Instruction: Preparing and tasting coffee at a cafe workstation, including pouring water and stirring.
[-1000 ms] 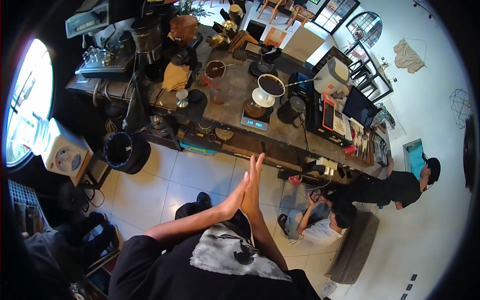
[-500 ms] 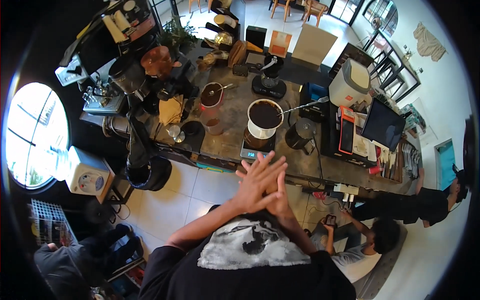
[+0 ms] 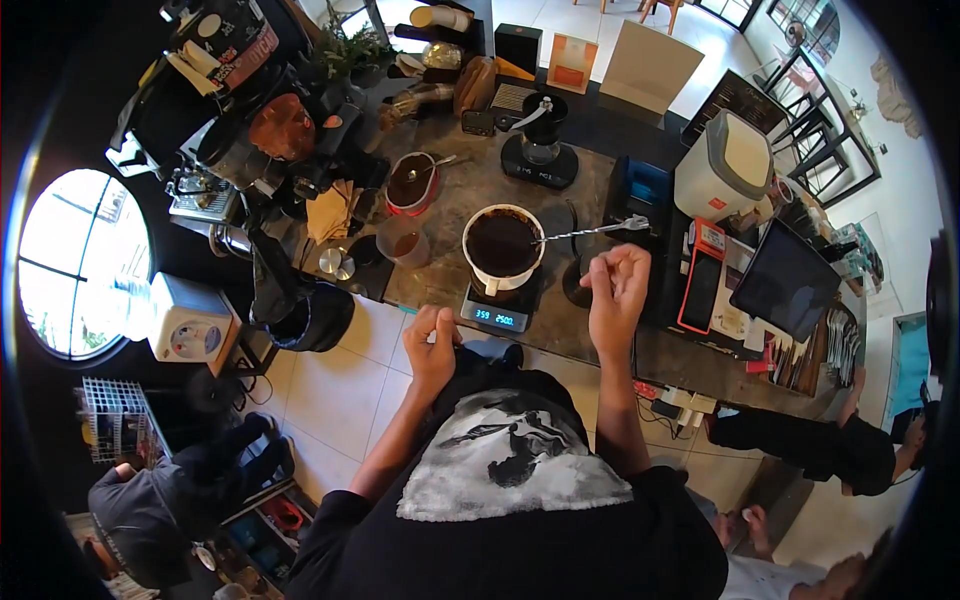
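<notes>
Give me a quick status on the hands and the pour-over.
Left hand loosely closed at counter edge, holding nothing visible. Right hand near the spoon resting in the coffee dripper on the scale. Nothing between them.

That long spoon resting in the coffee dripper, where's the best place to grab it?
Probably by the far handle end of the long spoon, coming from the right. Its bowl sits in the coffee dripper, while the handle juts out free over the counter, just above the right hand, which hangs closest.

Centre of frame: dripper (image 3: 502,245) on scale (image 3: 497,315), spoon (image 3: 592,231) resting across its rim toward the right. Hand grinder (image 3: 543,128) above, cup (image 3: 410,183) upper left, tablet (image 3: 787,284) at right, all on the counter (image 3: 470,170).
</notes>
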A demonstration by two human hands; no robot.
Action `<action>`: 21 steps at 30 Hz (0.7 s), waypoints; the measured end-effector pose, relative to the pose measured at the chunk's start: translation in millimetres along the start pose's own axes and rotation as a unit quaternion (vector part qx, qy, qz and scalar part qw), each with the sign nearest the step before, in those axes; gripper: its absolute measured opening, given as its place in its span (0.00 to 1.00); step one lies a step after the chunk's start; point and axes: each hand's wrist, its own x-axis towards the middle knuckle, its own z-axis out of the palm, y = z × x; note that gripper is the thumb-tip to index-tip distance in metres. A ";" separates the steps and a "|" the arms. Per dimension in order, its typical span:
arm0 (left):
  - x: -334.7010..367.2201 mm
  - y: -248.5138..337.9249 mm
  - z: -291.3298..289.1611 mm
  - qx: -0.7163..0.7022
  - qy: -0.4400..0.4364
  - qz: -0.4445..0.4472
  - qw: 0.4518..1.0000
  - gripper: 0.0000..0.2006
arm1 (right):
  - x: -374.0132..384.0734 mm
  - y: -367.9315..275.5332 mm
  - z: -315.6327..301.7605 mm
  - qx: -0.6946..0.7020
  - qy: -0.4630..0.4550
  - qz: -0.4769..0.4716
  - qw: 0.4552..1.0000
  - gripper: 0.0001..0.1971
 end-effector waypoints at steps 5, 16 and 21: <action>12.3 -19.4 11.4 -0.067 0.050 -0.116 0.990 0.15 | 31.2 -0.7 1.8 -0.054 -0.122 0.054 0.990 0.11; 31.3 -78.9 28.0 0.096 -0.165 -0.015 0.981 0.42 | 69.0 -37.6 35.3 -0.202 -0.197 -0.202 0.938 0.07; 30.4 -97.7 42.2 0.123 -0.180 0.005 0.976 0.48 | 70.3 -45.8 45.1 -0.256 -0.239 -0.266 0.898 0.10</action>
